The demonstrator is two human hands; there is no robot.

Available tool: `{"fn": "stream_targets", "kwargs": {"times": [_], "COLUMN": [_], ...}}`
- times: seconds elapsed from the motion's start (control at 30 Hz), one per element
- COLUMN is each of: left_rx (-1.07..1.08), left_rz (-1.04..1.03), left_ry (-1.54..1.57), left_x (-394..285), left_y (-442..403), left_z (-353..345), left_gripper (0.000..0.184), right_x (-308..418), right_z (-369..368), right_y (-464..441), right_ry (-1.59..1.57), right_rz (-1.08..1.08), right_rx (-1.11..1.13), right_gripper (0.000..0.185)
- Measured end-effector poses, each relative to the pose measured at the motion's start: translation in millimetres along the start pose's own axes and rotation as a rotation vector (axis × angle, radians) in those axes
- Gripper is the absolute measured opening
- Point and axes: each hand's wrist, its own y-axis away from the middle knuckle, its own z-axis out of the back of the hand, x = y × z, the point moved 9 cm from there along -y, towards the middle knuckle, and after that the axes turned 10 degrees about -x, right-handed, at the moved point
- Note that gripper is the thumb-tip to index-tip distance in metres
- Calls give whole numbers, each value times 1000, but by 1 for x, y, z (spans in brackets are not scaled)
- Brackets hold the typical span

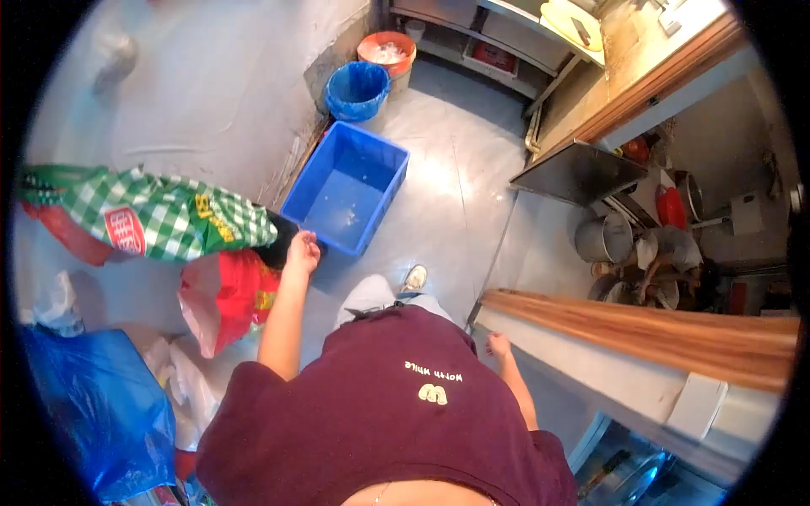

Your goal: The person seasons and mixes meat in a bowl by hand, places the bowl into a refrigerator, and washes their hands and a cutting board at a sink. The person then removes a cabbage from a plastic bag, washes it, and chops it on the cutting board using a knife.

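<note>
My left hand (305, 252) hangs beside the near left corner of a blue plastic crate (384, 198), its fingers loosely bent and apart, with nothing visible in them. The crate sits on the floor, with a few small pale scraps on its bottom. Close to that hand are a green-and-white checked bag (173, 211) and a red plastic bag (240, 291). Down by the wood-trimmed door frame (591, 325), my right hand (498, 344) has its fingers curled in, and no object shows in it.
Beyond the crate stand a bin with a blue liner (359, 91) and an orange bucket (386, 52) with pale contents. A large blue bag (105, 405) lies at left. Metal pots (604, 239) crowd the doorway at right. A knife lies on a yellow cutting board (567, 21).
</note>
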Motion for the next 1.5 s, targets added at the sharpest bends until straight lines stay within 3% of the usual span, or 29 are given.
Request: {"fn": "stream_targets", "kwargs": {"times": [0.23,0.3,0.43,0.53,0.63,0.67,0.7,0.73,0.87,0.93,1.07,1.13,1.27,1.33,1.37,1.43,1.5], "left_rx": [-59,-128,-132,-165,-96,-83,-74,-89,-85,-85,-199,-205,-172,-66,68,93,164], "left_rz": [-83,-106,-85,-120,-103,-84,-63,-64,-55,-56,-25,-30,-44,-40,-67,-84,-116], "left_ry": [57,27,76,88,25,7,-11,-13,-9,16,56,56,52,18,-43,-90,-165], "left_x": [-12,-19,-27,-33,-29,-28,-26,-28,-42,-53,-74,-89,-132,-152,-161,-173,-175], "left_y": [14,16,10,1,-29,-39,-45,-47,-54,-75,-116,-136,-165,-189,-205,-185,-180], "left_z": [-44,-40,-44,-63,-95,-106,-120,-134,-172,-177,-182,-201,-308,-383,-425,-527,-627], "left_gripper": [5,5,5,6,6,4,3,3,6,7,5,5,3,5,6,11,14], "right_x": [159,199,249,245,218,206,142,151,178,230,350,443,565,587,593,578,515], "right_z": [45,58,60,36,34,36,11,28,51,55,31,36,52,71,78,99,107], "right_y": [-123,-130,-152,-164,-160,-159,-220,-185,-193,-205,-273,-274,-274,-278,-280,-291,-343], "right_ry": [96,-66,-200,-85,171,150,-27,-89,188,298,221,170,72,-27,-81,-170,-43], "right_rz": [345,227,292,388,458,370,297,58,2,-26,181,314,521,512,504,377,354], "right_rx": [-8,-5,-56,59,9,58,122,158,107,110,85,59,41,14,2,-36,-147], "right_gripper": [20,20,12,13,17,18,19,19,18,16,21,25,26,26,26,25,23]}}
